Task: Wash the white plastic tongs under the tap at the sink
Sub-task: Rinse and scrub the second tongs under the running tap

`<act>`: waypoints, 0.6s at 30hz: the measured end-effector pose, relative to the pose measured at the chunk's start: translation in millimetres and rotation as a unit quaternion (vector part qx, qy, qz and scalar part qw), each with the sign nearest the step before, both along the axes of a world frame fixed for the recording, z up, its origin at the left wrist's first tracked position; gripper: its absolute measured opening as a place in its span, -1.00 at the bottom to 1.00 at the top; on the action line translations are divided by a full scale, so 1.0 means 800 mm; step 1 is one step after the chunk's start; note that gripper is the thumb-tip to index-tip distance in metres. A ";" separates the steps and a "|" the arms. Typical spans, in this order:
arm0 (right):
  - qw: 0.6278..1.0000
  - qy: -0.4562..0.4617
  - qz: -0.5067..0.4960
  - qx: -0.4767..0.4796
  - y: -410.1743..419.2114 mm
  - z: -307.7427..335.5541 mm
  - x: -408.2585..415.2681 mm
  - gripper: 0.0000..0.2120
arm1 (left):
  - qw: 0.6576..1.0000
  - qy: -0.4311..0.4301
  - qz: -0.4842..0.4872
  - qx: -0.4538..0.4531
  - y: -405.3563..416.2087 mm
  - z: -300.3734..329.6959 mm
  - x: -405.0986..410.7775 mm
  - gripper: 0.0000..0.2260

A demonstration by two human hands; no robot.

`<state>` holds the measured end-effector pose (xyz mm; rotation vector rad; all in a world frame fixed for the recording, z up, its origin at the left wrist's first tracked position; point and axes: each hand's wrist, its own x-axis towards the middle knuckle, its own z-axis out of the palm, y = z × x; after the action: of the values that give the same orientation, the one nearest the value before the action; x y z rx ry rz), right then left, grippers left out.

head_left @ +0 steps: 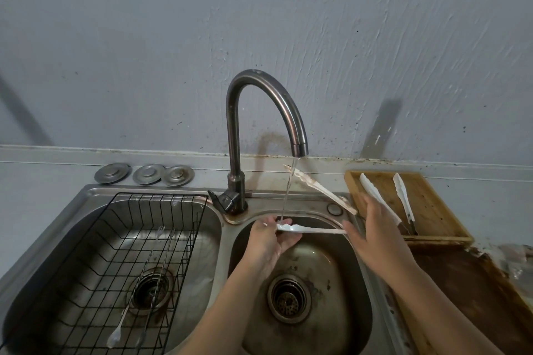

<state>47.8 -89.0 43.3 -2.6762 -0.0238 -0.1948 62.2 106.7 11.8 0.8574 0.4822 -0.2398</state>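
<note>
Stainless steel fills the lower frame: a double sink (225,228) whose front rim is cut off at the bottom edge, as are both forearms. At lower left a black wire rack (129,262) sits in the left basin, thin utensils beneath it hard to identify. Centre frame, the left hand (269,242) pinches one serrated tip of the white plastic tongs (314,229) under the water stream, while the right hand (375,228) grips the hinge end, which it hides. Farther right, a wooden tray (427,204) holds another pale pair of tongs. Beyond, the curved dull-metal tap (259,95) rises against a rough grey wall.
</note>
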 end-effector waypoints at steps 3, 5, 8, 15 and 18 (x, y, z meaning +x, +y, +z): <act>0.994 0.102 -0.029 0.023 0.000 -0.008 0.007 -0.63 | 1.000 -0.015 -0.014 0.012 -0.008 0.001 -0.009 -0.70; 0.986 0.142 -0.038 0.073 0.000 -0.012 0.006 -0.80 | 1.000 -0.003 -0.017 0.007 -0.007 -0.002 -0.011 -0.71; 0.975 0.161 -0.057 0.144 -0.009 -0.017 0.001 -0.80 | 0.996 0.024 -0.077 0.041 0.006 -0.005 -0.011 -0.75; 0.958 0.153 -0.028 0.240 -0.013 -0.036 -0.016 -0.88 | 0.975 0.027 -0.130 0.178 0.016 0.001 0.006 -0.80; 0.956 0.129 -0.018 0.262 -0.007 -0.042 -0.019 -0.88 | 0.959 -0.006 -0.101 0.265 0.014 -0.003 0.016 -0.79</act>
<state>32.4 -94.9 9.5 -2.1519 0.1394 0.1253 75.2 118.2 9.3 1.4359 0.4529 -0.2978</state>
